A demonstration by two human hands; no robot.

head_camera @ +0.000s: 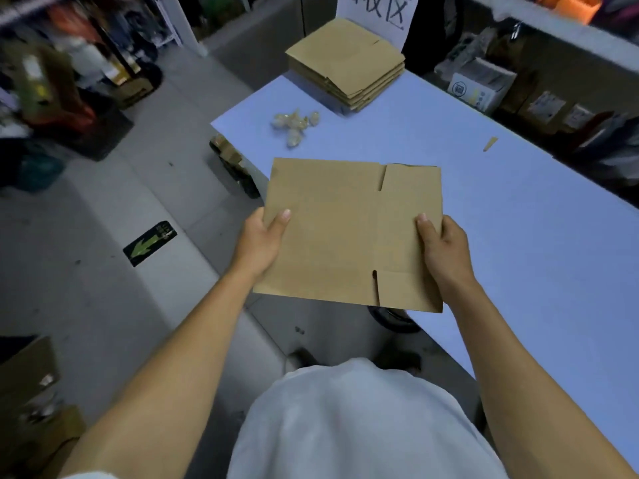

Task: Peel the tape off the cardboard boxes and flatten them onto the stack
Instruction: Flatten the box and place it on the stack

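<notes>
- A flattened cardboard box (349,233) is held level above the near edge of the blue table (518,236), partly over the floor.
- The left hand (259,243) grips the box's left edge, thumb on top and fingers tucked out of sight beneath.
- The right hand (446,250) grips the right edge the same way, thumb pressed on the top face, fingers hidden under the board.
- Between the two thumbs the top face shows its flap slits, one at the far edge and one at the near edge.
- Beyond the fingertips, well apart, lies a cluster of crumpled tape balls (295,124) on the table.
- Further out, at the table's far end, sits the stack of flattened boxes (347,63).
- Off to the right of the right hand lies a small cardboard scrap (490,144).
</notes>
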